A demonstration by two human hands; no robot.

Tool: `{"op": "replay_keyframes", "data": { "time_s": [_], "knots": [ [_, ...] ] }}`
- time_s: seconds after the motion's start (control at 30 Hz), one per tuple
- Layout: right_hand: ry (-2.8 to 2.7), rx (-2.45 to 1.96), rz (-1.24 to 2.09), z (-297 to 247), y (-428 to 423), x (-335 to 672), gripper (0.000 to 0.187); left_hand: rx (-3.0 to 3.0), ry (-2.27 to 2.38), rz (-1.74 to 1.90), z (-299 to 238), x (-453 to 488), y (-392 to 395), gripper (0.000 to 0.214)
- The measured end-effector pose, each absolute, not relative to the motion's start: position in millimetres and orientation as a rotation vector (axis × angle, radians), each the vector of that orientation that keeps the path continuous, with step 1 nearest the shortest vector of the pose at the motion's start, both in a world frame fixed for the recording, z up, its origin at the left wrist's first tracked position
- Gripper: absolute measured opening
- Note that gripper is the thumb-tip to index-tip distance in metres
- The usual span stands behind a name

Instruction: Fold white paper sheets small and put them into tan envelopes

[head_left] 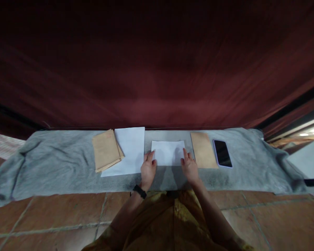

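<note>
Closest in, a yellow patterned garment [167, 216] covers the person's lap above a reddish tiled floor [54, 216], and a black wristband [139, 191] sits on the left wrist. Just beyond, both hands reach onto a grey cloth [62, 164] spread over the tiles. The left hand [148, 169] rests its extended fingers on the near left corner of a small white paper [168, 152]. The right hand [189, 167] does the same at the near right corner. Neither is closed around the sheet, and both look flat and loosely spread. Placed one to each side, they seem to hold the paper flat and square on the soft cloth. The paper lies in the middle of the cloth, straight ahead of the person. To its left a stack of brown envelopes [106, 150] overlaps the edge of a larger white sheet [131, 146], probably to keep the supplies in reach. At least two envelopes show, but the exact number is unclear. To the right lie one single brown envelope [203, 150] and, just beside it, one dark-screened phone [222, 153], both apart from the central paper. Behind everything hangs a dark red curtain [157, 69].
</note>
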State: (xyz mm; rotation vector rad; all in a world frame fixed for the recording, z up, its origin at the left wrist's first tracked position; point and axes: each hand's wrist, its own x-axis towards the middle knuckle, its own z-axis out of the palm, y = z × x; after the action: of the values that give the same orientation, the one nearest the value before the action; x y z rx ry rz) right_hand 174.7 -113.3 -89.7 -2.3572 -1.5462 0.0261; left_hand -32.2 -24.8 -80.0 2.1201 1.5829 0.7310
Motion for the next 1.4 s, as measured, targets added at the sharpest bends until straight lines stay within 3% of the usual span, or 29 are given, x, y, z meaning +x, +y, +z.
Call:
{"op": "replay_keyframes", "data": {
  "time_s": [0.3,0.43,0.57,1.03,1.23,1.4],
  "knots": [
    [-1.506,-2.134,-0.096,-97,-96,160,0.048,2.552,1.492,0.669,-82,-14,-28,0.049],
    [-1.656,-1.946,0.001,-102,-65,142,0.048,2.655,1.264,0.466,-91,21,-17,0.056],
    [-1.751,-2.027,-0.003,-110,-49,141,0.049,2.616,1.293,0.291,-100,39,-3,0.058],
    [-1.623,-2.222,-0.216,-125,-65,181,0.062,2.475,1.627,0.476,-104,12,-2,0.064],
    [-1.541,-2.206,-0.194,-121,-57,167,0.058,2.479,1.655,0.482,-105,11,-4,0.062],
    [-1.797,-2.037,-0.079,-119,-45,139,0.05,2.494,1.632,0.401,-101,10,-3,0.058]
  ]
}}
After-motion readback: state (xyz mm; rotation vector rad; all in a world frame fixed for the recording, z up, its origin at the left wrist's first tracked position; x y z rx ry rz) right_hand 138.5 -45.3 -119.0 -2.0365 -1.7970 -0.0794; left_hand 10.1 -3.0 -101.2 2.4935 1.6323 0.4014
